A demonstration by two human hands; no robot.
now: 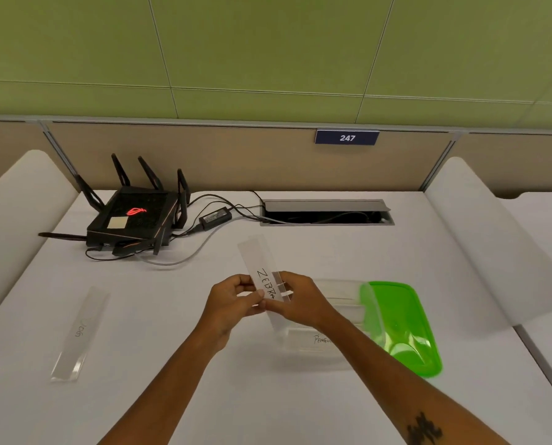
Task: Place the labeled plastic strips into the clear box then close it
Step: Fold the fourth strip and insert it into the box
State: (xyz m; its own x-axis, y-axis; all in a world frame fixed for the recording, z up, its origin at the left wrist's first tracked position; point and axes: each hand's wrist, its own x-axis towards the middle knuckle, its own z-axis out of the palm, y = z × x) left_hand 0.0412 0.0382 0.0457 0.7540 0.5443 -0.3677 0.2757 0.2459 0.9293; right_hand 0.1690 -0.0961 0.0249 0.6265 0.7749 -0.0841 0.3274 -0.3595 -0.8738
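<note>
both hands pinched on zebra strip, held up beside box. one strip already inside; dog strip left on desk; lid off, closing undone.

frosted plastic strip, glossy lid (translucent green)

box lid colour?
Translucent bright green lid, lying beside the clear box. Shows best in the head view.
</note>
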